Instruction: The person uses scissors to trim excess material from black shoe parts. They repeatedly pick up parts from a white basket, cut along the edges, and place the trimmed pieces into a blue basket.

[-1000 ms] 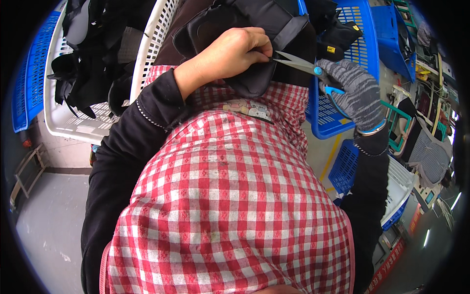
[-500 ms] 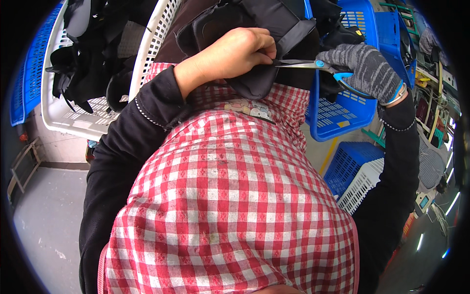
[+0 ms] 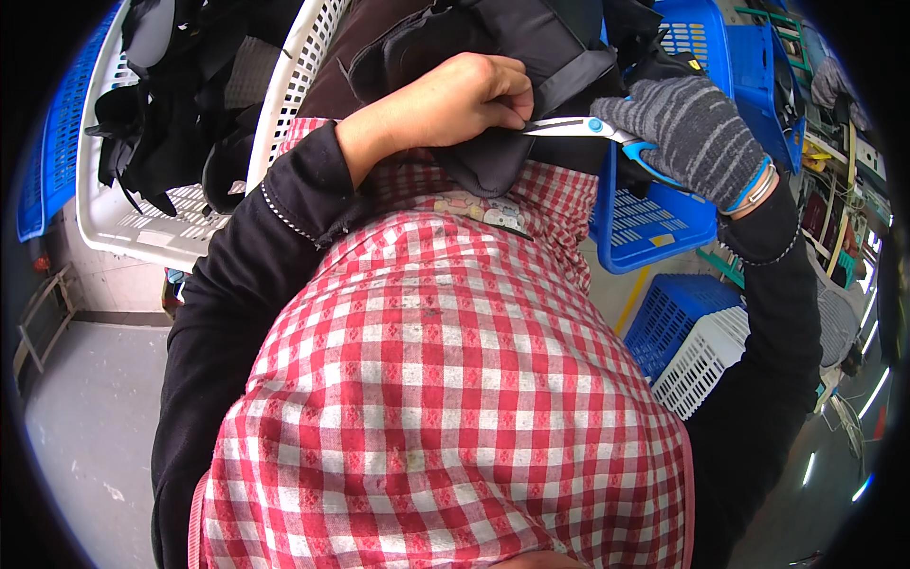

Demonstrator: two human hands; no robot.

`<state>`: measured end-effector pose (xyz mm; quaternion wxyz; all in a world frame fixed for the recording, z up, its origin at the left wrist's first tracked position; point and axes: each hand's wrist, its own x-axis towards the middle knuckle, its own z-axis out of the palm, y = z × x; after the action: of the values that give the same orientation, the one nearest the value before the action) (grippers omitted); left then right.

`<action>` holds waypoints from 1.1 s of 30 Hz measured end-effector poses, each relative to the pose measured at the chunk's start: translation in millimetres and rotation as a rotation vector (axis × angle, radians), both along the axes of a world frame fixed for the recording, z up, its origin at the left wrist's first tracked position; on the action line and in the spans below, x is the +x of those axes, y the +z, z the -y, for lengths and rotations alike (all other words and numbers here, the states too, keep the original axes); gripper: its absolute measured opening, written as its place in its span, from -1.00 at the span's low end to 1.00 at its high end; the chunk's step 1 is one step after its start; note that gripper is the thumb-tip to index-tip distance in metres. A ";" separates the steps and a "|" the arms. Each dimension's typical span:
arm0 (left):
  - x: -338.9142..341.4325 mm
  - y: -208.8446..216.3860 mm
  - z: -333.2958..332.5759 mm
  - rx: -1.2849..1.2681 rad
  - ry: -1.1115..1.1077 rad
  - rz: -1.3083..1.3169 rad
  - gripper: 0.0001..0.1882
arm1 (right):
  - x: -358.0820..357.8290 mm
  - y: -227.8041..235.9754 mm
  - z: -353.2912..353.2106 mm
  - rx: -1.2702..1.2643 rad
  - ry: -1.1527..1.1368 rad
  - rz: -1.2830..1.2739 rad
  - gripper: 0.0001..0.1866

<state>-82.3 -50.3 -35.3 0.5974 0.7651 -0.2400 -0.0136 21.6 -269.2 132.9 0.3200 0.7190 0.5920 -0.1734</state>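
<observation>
Across my lap lies a black padded fabric piece (image 3: 488, 166), and my bare left hand (image 3: 464, 102) pinches its edge between thumb and fingers. My right hand (image 3: 690, 133), in a grey striped knit glove, is closed round the blue and white handles of a pair of scissors (image 3: 573, 126). Their blades point left and reach the fabric right beside my left fingertips. The blades look nearly closed; the tips are partly hidden by the left hand. More of the black fabric, with a smooth strap-like band (image 3: 573, 76), spreads beyond my hands.
At my left a white perforated basket (image 3: 152, 242) holds several black fabric pieces (image 3: 156, 133), with a blue basket (image 3: 57, 152) beyond it. On my right is a blue basket (image 3: 654, 242) with black pieces. Stacked blue and white crates (image 3: 706, 356) stand lower on the floor.
The scissors have moved slightly left, closer to my left fingertips, and their blades have closed somewhat. My right hand has shifted left with them. My left hand stays nearly in place.
</observation>
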 end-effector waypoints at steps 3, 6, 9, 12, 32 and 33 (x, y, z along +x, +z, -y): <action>0.5 -2.1 -0.5 -0.015 0.001 0.001 -0.90 | 0.7 -0.4 -0.7 0.041 0.054 -0.014 -0.55; 0.3 -5.7 -1.5 -0.024 -0.003 -0.016 -0.89 | 1.6 -5.5 1.7 0.072 0.092 -0.016 -0.52; 1.5 -8.2 -2.4 -0.030 0.000 -0.020 -0.89 | -1.0 -15.7 6.5 0.084 0.152 0.031 -0.51; 4.0 -2.1 -6.3 -0.225 0.041 -0.197 -0.90 | -2.0 -25.6 13.9 0.142 0.200 0.059 -0.51; -36.5 -4.4 -91.5 -0.164 0.838 -0.151 -0.63 | 29.9 -48.4 41.2 1.545 -1.110 -1.122 -0.69; -31.9 6.1 -108.4 -0.173 0.795 -0.088 -0.65 | 31.7 -31.4 39.4 1.545 -1.069 -0.889 -0.69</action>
<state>-114.2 58.1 -29.2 0.6281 0.7438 0.1000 0.2057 53.3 -308.6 101.5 -0.5935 0.7681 0.2106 -0.1156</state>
